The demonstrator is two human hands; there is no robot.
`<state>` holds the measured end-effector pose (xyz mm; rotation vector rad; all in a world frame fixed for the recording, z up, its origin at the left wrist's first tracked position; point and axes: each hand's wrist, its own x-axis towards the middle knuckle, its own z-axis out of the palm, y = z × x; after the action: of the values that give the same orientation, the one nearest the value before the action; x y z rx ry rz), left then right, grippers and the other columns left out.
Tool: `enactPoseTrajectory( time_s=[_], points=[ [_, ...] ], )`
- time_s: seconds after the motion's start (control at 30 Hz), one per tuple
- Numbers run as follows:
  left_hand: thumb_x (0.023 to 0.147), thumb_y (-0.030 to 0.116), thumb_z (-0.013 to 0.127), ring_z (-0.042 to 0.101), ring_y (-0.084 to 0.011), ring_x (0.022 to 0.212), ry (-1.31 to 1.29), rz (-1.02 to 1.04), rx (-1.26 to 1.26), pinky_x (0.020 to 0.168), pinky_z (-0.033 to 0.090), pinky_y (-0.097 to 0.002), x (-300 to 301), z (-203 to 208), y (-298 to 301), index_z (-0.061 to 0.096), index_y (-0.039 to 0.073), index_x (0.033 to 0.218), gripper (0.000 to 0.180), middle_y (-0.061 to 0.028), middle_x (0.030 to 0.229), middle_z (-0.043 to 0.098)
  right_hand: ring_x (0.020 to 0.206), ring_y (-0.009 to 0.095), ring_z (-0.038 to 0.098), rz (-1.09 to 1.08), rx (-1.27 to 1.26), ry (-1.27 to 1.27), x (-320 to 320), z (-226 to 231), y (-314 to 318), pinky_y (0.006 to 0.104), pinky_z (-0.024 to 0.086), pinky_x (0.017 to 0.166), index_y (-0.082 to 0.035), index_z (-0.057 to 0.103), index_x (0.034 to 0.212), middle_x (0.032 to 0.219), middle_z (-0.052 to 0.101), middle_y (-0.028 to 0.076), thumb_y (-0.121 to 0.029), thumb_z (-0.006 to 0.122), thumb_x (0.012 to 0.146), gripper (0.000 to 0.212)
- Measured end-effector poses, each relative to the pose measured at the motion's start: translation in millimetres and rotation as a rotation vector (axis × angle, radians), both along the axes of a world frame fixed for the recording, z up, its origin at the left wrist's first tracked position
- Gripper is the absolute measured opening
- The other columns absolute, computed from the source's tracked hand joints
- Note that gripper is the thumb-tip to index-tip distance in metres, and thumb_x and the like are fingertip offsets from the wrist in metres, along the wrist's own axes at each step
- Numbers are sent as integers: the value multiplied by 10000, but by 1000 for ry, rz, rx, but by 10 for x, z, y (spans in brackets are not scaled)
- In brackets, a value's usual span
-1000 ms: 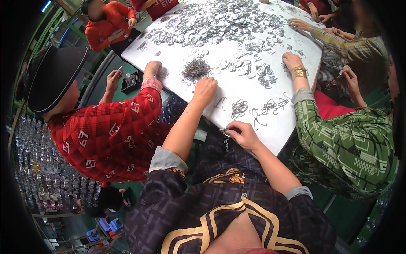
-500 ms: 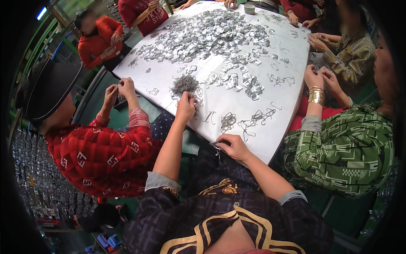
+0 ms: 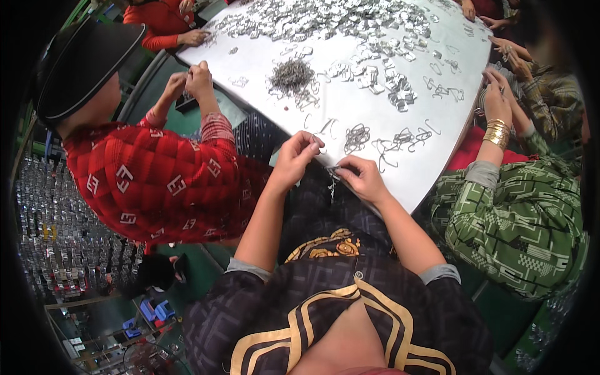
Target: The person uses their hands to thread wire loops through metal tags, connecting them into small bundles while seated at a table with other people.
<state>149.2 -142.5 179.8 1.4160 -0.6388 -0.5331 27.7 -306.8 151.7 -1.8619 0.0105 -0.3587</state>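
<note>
My left hand (image 3: 296, 160) is closed in a pinch just off the table's near edge. Something small and pale shows at its fingertips, too small to name. Close beside it, my right hand (image 3: 364, 181) pinches a small metal piece (image 3: 334, 169), with thin bits dangling under it. The two hands are apart by a small gap. Just beyond them, a few bent wire hooks (image 3: 329, 127) lie on the white tabletop (image 3: 337, 111). A tangled clump of wire hooks (image 3: 358, 137) and a looser spread of wire hooks (image 3: 406, 141) lie to the right.
A dense heap of wire pieces (image 3: 292, 76) sits farther left. Silver metal buckles (image 3: 300, 25) cover the far table. A person in red (image 3: 150, 181) works at my left, one in green (image 3: 506, 219) at my right. Other people's hands line the far edges.
My left hand has drawn back from beside the wire heap toward my right hand at the table edge. My right hand keeps its pinch. The view has tilted down.
</note>
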Motion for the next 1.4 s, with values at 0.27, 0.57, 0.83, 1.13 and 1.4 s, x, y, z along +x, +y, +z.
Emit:
enactPoseTrajectory(
  time_s=[0.27,0.57,0.83,1.13,1.4],
  points=[
    [914,79,551,526,-87,819,-80,129,149,761,443,-246,-498,-207,65,551,-3,962,95,-23,884,581,648,143,612,25,29,45,17,-37,-41,273,482,630,8,656,877,735,666,98,-84,668,825,106],
    [963,65,461,569,-120,875,-165,232,92,801,456,-267,-568,-88,-70,482,-2,977,71,-89,935,624,651,80,574,25,166,58,-12,37,-8,230,460,619,1,661,884,724,649,39,-73,662,835,88],
    [929,11,457,581,-165,735,-284,318,146,687,464,-292,-628,78,-14,464,-6,946,25,-123,848,643,667,65,555,-326,142,-104,51,78,-110,220,445,597,-20,654,948,778,650,27,-82,658,835,129],
    [927,15,464,591,-186,719,-331,306,82,680,464,-291,-631,94,-50,460,-7,955,36,-133,845,647,876,293,579,-847,-580,172,426,105,-1218,400,464,797,-22,653,1017,933,595,143,-219,713,778,316],
    [925,22,467,615,-181,825,-262,285,122,776,471,-302,-594,62,21,475,-14,964,54,-123,882,647,947,291,560,-882,-853,319,654,28,-1359,386,462,835,-33,673,945,957,587,121,-216,710,785,246]
  ],
)
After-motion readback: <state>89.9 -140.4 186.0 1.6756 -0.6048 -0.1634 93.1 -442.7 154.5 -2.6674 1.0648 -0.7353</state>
